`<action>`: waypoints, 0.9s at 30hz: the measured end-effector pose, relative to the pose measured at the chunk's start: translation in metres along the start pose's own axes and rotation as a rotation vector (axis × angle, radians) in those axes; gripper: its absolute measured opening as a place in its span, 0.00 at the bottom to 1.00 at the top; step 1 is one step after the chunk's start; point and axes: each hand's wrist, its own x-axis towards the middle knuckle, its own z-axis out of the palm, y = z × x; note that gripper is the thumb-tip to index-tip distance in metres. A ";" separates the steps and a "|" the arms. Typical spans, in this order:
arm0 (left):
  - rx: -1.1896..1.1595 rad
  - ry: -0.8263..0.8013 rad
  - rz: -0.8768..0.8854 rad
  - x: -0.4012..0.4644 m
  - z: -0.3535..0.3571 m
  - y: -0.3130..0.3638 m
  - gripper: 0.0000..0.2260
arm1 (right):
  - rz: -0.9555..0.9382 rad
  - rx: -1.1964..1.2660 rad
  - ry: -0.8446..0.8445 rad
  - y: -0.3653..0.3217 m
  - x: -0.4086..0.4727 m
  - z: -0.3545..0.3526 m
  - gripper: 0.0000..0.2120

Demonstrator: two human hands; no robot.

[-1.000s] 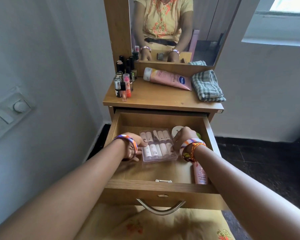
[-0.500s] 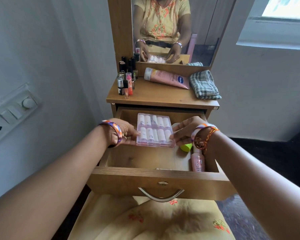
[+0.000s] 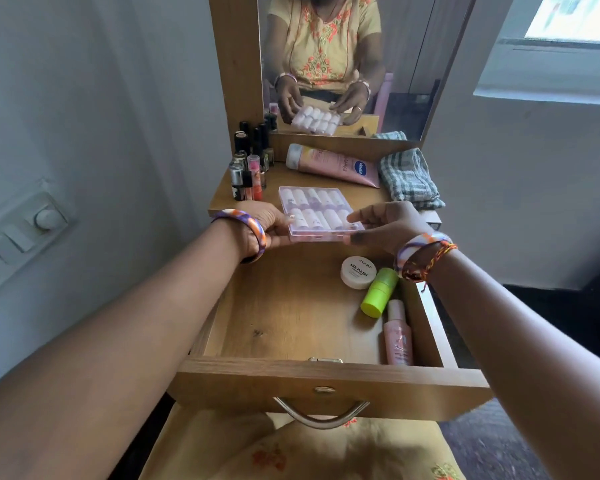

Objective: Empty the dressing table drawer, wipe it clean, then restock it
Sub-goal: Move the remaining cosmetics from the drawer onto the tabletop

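Note:
The wooden drawer point(image 3: 326, 379) of the dressing table stands pulled out. I hold a clear plastic box point(image 3: 316, 211) of small white and lilac bottles above the drawer's back edge, level with the tabletop. My left hand point(image 3: 269, 225) grips its left side and my right hand point(image 3: 388, 225) grips its right side. On the drawer's right side lie a white nail polish jar point(image 3: 358, 272), a lime green bottle point(image 3: 379, 292) and a pink bottle point(image 3: 398, 334).
On the tabletop point(image 3: 340, 192) stand several nail polish bottles point(image 3: 248, 168) at the left, a pink lotion tube point(image 3: 333, 165) lying at the back, and a folded checked cloth point(image 3: 409, 180) at the right. A mirror point(image 3: 336, 64) rises behind. A wall switch panel point(image 3: 21, 233) is at left.
Both hands lifted the clear box out of the drawer and carried it up and away towards the tabletop. The jar and green bottle it hid are now exposed.

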 end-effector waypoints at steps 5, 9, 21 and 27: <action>-0.067 0.097 0.096 0.022 0.007 -0.005 0.09 | -0.085 -0.115 0.166 0.009 0.019 0.012 0.14; -0.057 0.179 0.236 0.037 0.005 -0.019 0.11 | -0.115 -0.219 0.270 0.005 0.032 0.018 0.13; 0.888 0.522 0.684 0.046 -0.004 -0.025 0.19 | -0.165 -0.292 0.288 -0.003 0.057 0.042 0.12; 1.005 0.575 0.740 0.048 -0.006 -0.032 0.20 | -0.191 -0.302 0.265 -0.003 0.055 0.046 0.14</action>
